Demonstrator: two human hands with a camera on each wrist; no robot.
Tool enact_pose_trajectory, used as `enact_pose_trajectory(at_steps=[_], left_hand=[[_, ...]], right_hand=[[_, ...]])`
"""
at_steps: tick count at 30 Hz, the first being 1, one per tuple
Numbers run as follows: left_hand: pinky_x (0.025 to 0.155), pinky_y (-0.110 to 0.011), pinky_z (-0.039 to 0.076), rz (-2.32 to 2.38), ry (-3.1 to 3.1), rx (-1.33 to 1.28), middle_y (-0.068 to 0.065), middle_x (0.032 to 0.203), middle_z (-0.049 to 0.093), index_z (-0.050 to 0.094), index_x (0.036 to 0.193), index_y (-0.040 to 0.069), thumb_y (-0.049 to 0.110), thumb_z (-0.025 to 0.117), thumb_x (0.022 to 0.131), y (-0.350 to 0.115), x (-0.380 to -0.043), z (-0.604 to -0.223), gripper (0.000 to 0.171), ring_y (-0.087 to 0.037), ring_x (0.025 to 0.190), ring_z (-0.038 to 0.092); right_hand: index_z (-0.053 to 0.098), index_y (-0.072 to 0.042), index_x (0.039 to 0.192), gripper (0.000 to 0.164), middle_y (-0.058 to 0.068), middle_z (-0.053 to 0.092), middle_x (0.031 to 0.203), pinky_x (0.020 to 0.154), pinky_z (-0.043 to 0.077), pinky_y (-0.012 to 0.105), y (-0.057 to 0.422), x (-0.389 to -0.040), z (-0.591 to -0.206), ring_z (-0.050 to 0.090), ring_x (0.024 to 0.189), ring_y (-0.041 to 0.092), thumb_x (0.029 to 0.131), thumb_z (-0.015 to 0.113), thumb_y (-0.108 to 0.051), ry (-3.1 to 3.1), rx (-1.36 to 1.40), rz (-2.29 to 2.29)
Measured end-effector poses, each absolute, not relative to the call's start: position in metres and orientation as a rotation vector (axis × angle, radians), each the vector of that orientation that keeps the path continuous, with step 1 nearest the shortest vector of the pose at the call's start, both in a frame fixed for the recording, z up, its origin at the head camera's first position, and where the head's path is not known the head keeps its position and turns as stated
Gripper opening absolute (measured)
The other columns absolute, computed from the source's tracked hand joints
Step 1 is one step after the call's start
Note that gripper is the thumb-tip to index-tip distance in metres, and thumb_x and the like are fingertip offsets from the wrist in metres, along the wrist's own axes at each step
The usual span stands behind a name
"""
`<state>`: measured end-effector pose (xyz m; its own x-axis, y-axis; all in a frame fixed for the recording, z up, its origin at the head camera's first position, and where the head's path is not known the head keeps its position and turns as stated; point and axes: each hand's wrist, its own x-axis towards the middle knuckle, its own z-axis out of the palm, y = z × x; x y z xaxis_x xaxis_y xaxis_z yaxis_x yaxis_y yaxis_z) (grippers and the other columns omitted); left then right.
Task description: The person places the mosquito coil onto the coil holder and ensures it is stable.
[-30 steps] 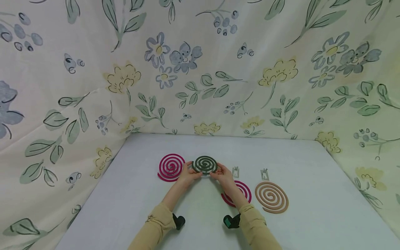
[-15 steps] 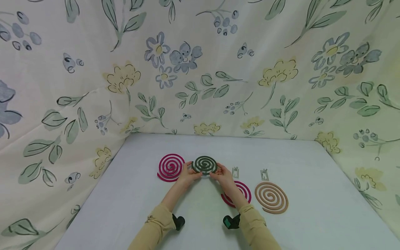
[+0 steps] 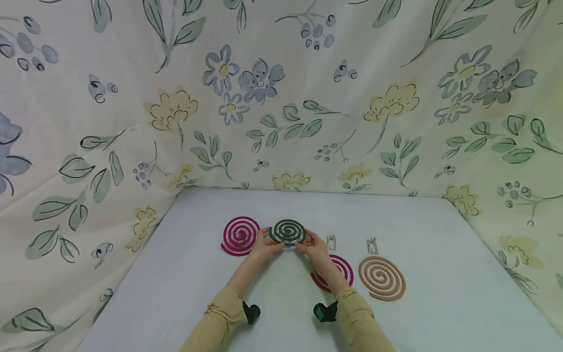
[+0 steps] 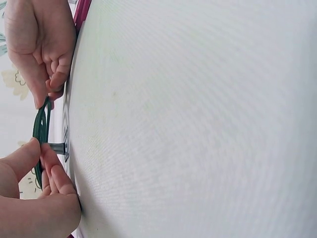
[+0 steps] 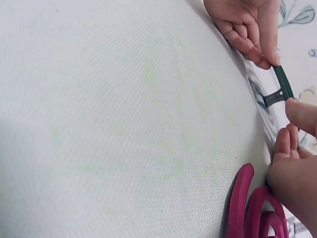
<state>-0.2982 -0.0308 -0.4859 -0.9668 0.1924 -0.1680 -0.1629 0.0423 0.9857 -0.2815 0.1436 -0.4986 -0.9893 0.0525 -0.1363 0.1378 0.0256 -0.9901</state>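
Note:
A dark green mosquito coil (image 3: pixel 288 230) is held between both hands near the table's middle. My left hand (image 3: pixel 264 249) pinches its left edge, and my right hand (image 3: pixel 314 248) pinches the right edge, thumbs on the near side. Below the coil stands a thin metal coil stand (image 4: pixel 58 148), its upright tab reaching the coil's underside in both wrist views. The tab (image 5: pixel 273 97) rises from a flat base close to the tabletop. Just left of my left fingers lies a magenta coil (image 3: pixel 241 234). Another magenta coil (image 3: pixel 347 271) is partly hidden under my right wrist.
A tan coil (image 3: pixel 381 278) lies flat on the right of the white table (image 3: pixel 176 293). Behind it are two flat metal stands, one nearer (image 3: pixel 332 243) my right hand and one farther right (image 3: pixel 372 246). A floral cloth (image 3: pixel 281 146) rises behind the table.

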Motion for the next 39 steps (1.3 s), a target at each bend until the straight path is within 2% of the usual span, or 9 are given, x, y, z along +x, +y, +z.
enact_pose_trajectory(at_steps=[9, 19, 29, 35, 39], left_hand=[[0.071, -0.017, 0.047, 2.029, 2.089, 0.037, -0.007, 0.085, 0.068, 0.021, 0.139, -0.004, -0.003, 0.065, 0.084, -0.0309, -0.2985, -0.4894, 0.071, -0.001, 0.072, 0.056], [0.070, -0.017, 0.044, 2.033, 2.075, 0.022, -0.001, 0.078, 0.065, 0.021, 0.140, -0.003, -0.002, 0.066, 0.084, -0.0293, -0.2974, -0.4880, 0.072, -0.002, 0.072, 0.054], [0.074, -0.020, 0.048, 2.013, 2.058, -0.031, -0.021, 0.099, 0.068, 0.017, 0.142, -0.001, -0.002, 0.065, 0.085, -0.0283, -0.2987, -0.4864, 0.074, -0.003, 0.074, 0.056], [0.071, -0.020, 0.048, 2.047, 2.038, -0.003, -0.024, 0.099, 0.067, 0.017, 0.142, -0.002, -0.005, 0.064, 0.085, -0.0282, -0.2982, -0.4861, 0.074, -0.002, 0.073, 0.057], [0.070, -0.019, 0.048, 2.069, 2.028, 0.000, -0.026, 0.098, 0.066, 0.017, 0.142, -0.001, -0.006, 0.064, 0.085, -0.0286, -0.2979, -0.4868, 0.074, -0.002, 0.070, 0.058]], right_hand=[[0.034, 0.003, 0.143, 0.064, 0.004, 0.046, 0.090, 0.064, 0.041, 0.018, 0.1424, -0.2799, -0.4973, 0.043, 0.077, 0.010, 0.086, 0.065, -0.003, 2.198, 0.210, -2.150], [0.036, 0.002, 0.142, 0.064, 0.004, 0.047, 0.089, 0.063, 0.041, 0.017, 0.1441, -0.2804, -0.4995, 0.043, 0.077, 0.010, 0.085, 0.065, -0.002, 2.195, 0.211, -2.174], [0.033, 0.001, 0.144, 0.065, 0.002, 0.048, 0.089, 0.066, 0.040, 0.022, 0.1420, -0.2771, -0.4925, 0.046, 0.077, 0.010, 0.087, 0.065, -0.006, 2.210, 0.230, -2.110], [0.031, 0.002, 0.145, 0.066, 0.002, 0.048, 0.088, 0.067, 0.042, 0.023, 0.1429, -0.2764, -0.4918, 0.047, 0.075, 0.010, 0.087, 0.064, -0.006, 2.216, 0.213, -2.116], [0.033, -0.001, 0.145, 0.066, 0.002, 0.048, 0.089, 0.069, 0.043, 0.022, 0.1421, -0.2773, -0.4923, 0.049, 0.075, 0.009, 0.087, 0.064, -0.006, 2.198, 0.232, -2.128]])
